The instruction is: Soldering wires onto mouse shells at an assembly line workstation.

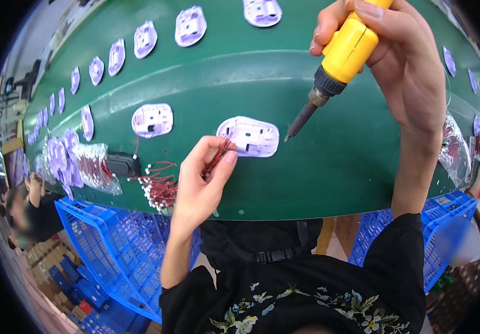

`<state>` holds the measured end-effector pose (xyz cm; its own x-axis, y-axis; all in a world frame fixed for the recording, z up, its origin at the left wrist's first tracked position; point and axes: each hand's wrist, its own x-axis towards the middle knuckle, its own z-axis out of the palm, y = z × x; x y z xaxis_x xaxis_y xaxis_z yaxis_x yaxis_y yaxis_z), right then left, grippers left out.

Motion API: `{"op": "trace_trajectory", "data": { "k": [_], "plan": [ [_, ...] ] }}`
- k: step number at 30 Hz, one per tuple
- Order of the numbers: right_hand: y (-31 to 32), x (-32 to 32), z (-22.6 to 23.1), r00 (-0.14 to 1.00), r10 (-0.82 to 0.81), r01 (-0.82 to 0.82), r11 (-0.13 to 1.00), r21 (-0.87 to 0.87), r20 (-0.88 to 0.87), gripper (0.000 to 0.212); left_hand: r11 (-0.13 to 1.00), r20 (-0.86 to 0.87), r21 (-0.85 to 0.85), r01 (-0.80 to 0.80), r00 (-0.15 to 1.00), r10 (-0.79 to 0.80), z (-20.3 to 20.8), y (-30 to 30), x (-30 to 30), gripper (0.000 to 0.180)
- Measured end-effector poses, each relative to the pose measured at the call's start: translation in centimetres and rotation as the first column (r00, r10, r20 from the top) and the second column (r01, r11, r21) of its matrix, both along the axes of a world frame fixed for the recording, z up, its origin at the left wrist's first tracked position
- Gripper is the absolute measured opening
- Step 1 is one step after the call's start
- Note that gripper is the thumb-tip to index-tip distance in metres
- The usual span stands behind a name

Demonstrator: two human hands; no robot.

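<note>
While the left hand (198, 181) is pinching a small bunch of red and black wires (216, 158) between thumb and forefinger, its other fingers are mostly hiding behind, and I cannot tell how they are bending. Just past those fingertips, a lavender shell (258, 133) is lying on the green table (329, 183), its left end passing partly behind the wires; whether the fingertips are touching it, I cannot tell. Its long axis is running left to right, with a broad rounded end pointing right, away from the left fingers.

The right hand (407, 64) is gripping a soldering iron (340, 58), thumb and fingers pressing around the yellow handle from opposite sides. From those fingers the iron's long axis is slanting down and leftward, its metal tip pointing that way and ending just beside the shell's rounded end. Any lettering on the handle is showing too small to read.

Left of the left fingers, a loose pile of wires (161, 192) with white connectors is resting near the hand. Farther left and away, a second shell (154, 119) is lying with a wire trailing from it, and well beyond the left fingers a row of similar shells (191, 26) is stretching along the table.
</note>
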<state>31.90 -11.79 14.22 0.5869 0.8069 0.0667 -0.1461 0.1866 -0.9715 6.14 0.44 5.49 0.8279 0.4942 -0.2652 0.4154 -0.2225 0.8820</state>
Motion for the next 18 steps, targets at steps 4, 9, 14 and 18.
{"op": "trace_trajectory", "data": {
  "k": [4, 9, 14, 18],
  "plan": [
    [2.2, -2.0, -2.0, 1.000, 0.008, -0.009, 0.998, -0.058, -0.004, 0.023, 0.882, -0.003, -0.410, -0.231, 0.968, 0.252, -1.6, -1.8, -2.0, 0.015],
    [4.5, -3.6, -4.2, 0.986, 0.040, -0.061, 0.989, -0.133, -0.159, 0.020, 0.898, 0.029, -0.248, -0.364, 0.923, 0.383, -2.4, -1.4, -2.3, 0.018],
    [5.5, -4.2, -8.1, 0.991, 0.050, -0.057, 0.997, -0.048, -0.127, 0.020, 0.863, 0.006, -0.340, -0.374, 0.916, 0.400, -2.8, -0.6, -2.2, 0.018],
    [5.8, -4.6, -8.7, 0.993, 0.005, -0.016, 0.995, -0.094, -0.116, 0.022, 0.887, -0.030, -0.316, -0.336, 0.938, 0.345, -3.1, -0.1, -2.6, 0.014]
  ]
}}
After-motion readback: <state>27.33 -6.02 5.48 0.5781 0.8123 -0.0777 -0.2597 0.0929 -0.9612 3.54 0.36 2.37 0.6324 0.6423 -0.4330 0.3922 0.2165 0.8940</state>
